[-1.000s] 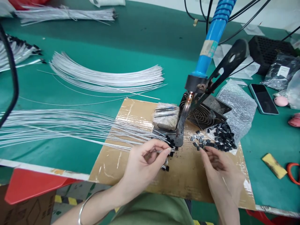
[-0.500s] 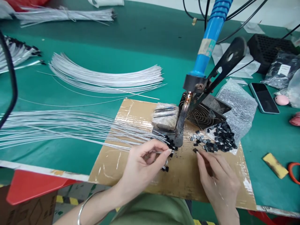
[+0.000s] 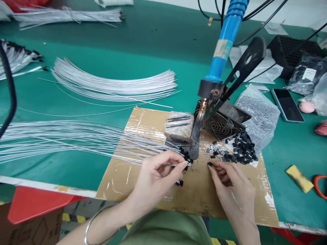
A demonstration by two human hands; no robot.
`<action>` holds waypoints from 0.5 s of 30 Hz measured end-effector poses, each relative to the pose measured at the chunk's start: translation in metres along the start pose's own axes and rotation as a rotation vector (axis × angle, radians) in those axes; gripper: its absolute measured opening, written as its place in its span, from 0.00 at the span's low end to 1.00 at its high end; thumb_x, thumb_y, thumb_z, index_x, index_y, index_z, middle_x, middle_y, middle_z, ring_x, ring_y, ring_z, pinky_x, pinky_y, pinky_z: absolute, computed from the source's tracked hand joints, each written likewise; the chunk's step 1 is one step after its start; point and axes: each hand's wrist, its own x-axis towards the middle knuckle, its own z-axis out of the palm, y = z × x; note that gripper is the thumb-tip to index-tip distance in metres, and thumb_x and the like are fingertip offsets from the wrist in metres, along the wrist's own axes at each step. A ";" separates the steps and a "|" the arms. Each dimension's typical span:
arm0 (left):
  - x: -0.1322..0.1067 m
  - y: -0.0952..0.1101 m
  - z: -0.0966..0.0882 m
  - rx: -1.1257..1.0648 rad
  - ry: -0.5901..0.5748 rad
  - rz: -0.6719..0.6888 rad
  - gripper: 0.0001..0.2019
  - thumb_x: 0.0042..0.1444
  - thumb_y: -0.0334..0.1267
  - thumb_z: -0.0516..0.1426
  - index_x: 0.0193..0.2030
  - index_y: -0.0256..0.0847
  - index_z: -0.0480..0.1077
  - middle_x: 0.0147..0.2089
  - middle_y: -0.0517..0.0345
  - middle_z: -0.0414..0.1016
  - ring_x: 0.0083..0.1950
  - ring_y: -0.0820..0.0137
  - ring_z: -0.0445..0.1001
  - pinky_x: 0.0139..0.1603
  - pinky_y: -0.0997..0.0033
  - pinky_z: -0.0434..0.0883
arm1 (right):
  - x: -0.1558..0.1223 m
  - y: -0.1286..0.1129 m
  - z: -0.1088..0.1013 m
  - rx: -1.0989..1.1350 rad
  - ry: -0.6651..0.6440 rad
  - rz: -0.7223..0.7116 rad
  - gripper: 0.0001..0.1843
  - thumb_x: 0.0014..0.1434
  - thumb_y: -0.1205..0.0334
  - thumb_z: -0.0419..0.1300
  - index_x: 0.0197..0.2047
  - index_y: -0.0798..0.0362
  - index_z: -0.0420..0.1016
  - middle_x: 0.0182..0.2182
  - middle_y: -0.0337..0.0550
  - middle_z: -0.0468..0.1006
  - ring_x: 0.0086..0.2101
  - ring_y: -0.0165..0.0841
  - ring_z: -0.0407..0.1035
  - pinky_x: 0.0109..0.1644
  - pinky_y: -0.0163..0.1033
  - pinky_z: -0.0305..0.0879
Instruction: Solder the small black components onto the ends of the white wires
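Over the cardboard sheet, my left hand [image 3: 163, 173] pinches the end of a thin white wire [image 3: 176, 165] between thumb and fingertips. My right hand [image 3: 232, 183] holds a small black connector piece [image 3: 209, 164] at its fingertips, a short way to the right of the wire end. Beyond the right hand lies a pile of loose black pieces [image 3: 244, 149], partly on a plastic bag. A soldering iron [image 3: 201, 117] hangs in a black stand just above the hands. Under its tip, wires with black ends [image 3: 184, 153] lie bunched beside my left hand.
A cardboard sheet [image 3: 194, 200] covers the table edge. Behind the iron stands a small fan [image 3: 219, 124], beside a block [image 3: 180, 131] with metal tips. A white wire bundle [image 3: 117, 81] lies further back. At right are a phone [image 3: 287, 105] and a yellow sponge [image 3: 299, 178].
My right hand has shifted slightly left, bringing the black piece off the pile side and closer to the wire end. The left hand keeps its pinch almost in place.
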 end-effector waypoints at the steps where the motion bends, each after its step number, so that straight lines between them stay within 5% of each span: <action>1: 0.001 0.001 0.000 0.001 0.001 0.004 0.07 0.59 0.33 0.64 0.30 0.38 0.81 0.24 0.58 0.78 0.22 0.76 0.61 0.22 0.77 0.59 | -0.001 0.000 0.001 -0.037 -0.007 -0.037 0.07 0.75 0.59 0.64 0.48 0.53 0.81 0.36 0.42 0.83 0.32 0.32 0.76 0.37 0.37 0.73; 5: 0.002 0.003 0.000 0.014 -0.004 0.001 0.07 0.59 0.34 0.63 0.31 0.38 0.81 0.24 0.58 0.78 0.22 0.76 0.61 0.22 0.78 0.59 | -0.001 -0.002 0.005 -0.155 0.011 -0.129 0.13 0.77 0.54 0.62 0.49 0.56 0.79 0.37 0.46 0.82 0.37 0.38 0.78 0.41 0.41 0.73; 15: 0.001 0.002 -0.001 0.025 -0.023 -0.043 0.08 0.61 0.36 0.62 0.32 0.39 0.80 0.26 0.59 0.76 0.23 0.76 0.61 0.24 0.77 0.59 | 0.008 -0.006 0.009 -0.198 0.057 -0.150 0.13 0.79 0.63 0.55 0.43 0.56 0.78 0.32 0.45 0.80 0.31 0.35 0.77 0.38 0.39 0.72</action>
